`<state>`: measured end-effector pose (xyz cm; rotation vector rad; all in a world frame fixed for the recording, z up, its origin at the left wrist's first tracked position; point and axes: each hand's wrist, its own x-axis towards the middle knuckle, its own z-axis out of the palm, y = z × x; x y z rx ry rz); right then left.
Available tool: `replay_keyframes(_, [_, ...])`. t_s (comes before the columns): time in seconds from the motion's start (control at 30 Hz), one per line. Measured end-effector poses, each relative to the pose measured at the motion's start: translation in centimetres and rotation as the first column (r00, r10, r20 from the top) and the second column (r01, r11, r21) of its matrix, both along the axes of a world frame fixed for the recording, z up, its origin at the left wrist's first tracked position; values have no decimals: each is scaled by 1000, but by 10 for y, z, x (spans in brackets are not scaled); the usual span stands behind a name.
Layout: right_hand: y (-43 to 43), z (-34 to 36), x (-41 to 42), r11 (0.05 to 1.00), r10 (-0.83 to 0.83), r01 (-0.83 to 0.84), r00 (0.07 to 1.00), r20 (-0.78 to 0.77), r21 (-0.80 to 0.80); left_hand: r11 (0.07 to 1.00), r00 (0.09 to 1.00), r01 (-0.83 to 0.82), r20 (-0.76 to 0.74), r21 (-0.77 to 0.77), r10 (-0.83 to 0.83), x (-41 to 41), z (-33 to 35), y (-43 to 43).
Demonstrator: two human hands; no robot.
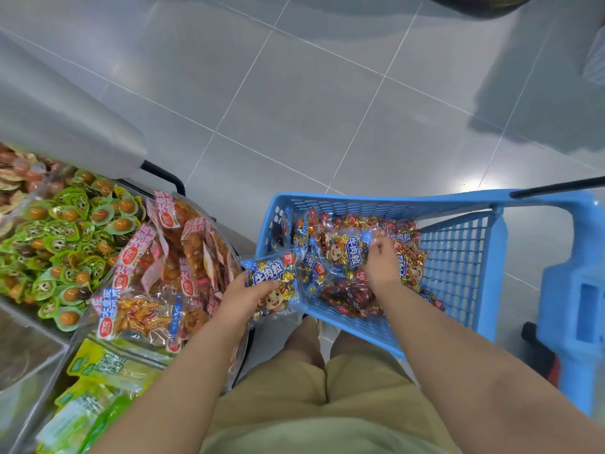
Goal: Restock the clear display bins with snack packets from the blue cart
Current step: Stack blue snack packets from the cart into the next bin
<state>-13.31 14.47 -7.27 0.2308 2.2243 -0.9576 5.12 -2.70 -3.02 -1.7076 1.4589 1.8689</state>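
Note:
The blue cart (458,257) stands in front of me and holds several blue snack packets of wrapped candies. My left hand (244,298) grips one blue packet (273,283) at the cart's near left corner, between the cart and the bins. My right hand (381,265) reaches down into the cart and pinches the edge of another blue packet (345,252) lying on the pile. To my left, a clear display bin (183,267) is heaped with orange snack bags bearing pink labels.
More bins lie to the left: green-wrapped snacks (65,244), yellow-green packets (98,381) nearest me, brown ones at the far left. A clear lid (65,119) stands raised above them. Grey tiled floor (327,109) stretches ahead. The cart's blue handle frame (576,290) is on the right.

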Motion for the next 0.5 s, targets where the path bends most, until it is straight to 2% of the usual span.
replay_keyframes(0.1, [9, 25, -20, 992, -92, 85, 993, -71, -88, 997, 997, -64, -34, 36, 65, -17, 12, -3])
replay_keyframes(0.33, [7, 64, -29, 979, -58, 28, 988, -143, -203, 983, 981, -136, -120, 122, 150, -53, 26, 3])
replay_keyframes(0.43, [-5, 84, -30, 925, 261, -318, 930, -258, -210, 972, 976, -131, -148, 197, 161, -59, 40, 2])
replay_keyframes(0.5, [-17, 97, -29, 787, 533, -593, 792, -297, -168, 973, 983, -84, -140, 213, 116, -60, 46, -3])
